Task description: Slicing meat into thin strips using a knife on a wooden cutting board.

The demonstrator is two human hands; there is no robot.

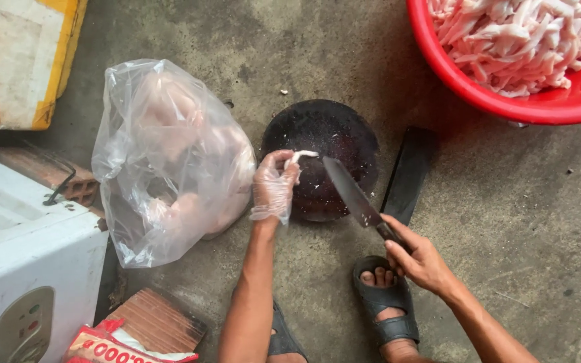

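My left hand [274, 185], in a thin clear plastic glove, pinches a small pale piece of raw meat [302, 156] on a round dark chopping block [324, 144] on the concrete floor. My right hand [417, 257] grips the handle of a big knife [351, 191], whose blade slants up over the block with its tip close to the meat. A clear plastic bag [169, 161] of pale raw meat lies left of the block, beside my left hand.
A red basin [506, 101] heaped with pale meat strips sits at top right. A dark flat cleaver-like blade [408, 175] lies right of the block. A white appliance [28, 269], bricks [152, 323], a yellow-edged box [21, 60] stand left. My sandalled foot [384, 302] is below.
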